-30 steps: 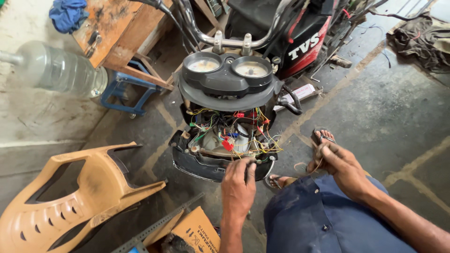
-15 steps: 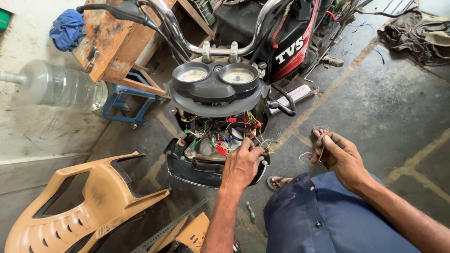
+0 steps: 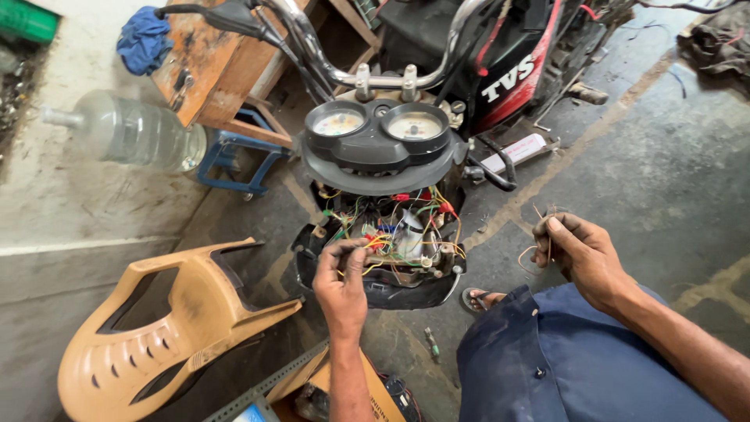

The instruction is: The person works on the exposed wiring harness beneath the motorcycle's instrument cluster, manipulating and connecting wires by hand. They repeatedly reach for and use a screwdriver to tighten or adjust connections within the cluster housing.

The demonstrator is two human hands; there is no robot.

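The left hand [image 3: 341,275] has its fingertips pinched narrowly around a few thin wires, yellow and red among them, at the left edge of the exposed wiring bundle [image 3: 394,230] of a scooter's front end. The wires it pinches run up and to the right from the grip into the tangle, so their long axis lies roughly along the line from the fingertips toward the middle of the bundle. The right hand [image 3: 582,254] is held well apart, out to the right over the concrete floor [image 3: 641,187], its thumb and fingers closed on a loose bit of thin wire [image 3: 539,234] whose bare ends stick up above the fingers and curl off to the left. Of the two, the left hand is plainly the nearer to the bundle; it touches it, while the right hand's wire end points back toward it across open floor. Above the wiring sits the dark instrument cluster [image 3: 376,133] with its two round dials, under the chrome handlebar [image 3: 391,78]. A removed tan body panel [image 3: 156,328] lies on the floor to the left, and a large clear water jug [image 3: 133,129] rests further back beside a blue stool [image 3: 234,160].
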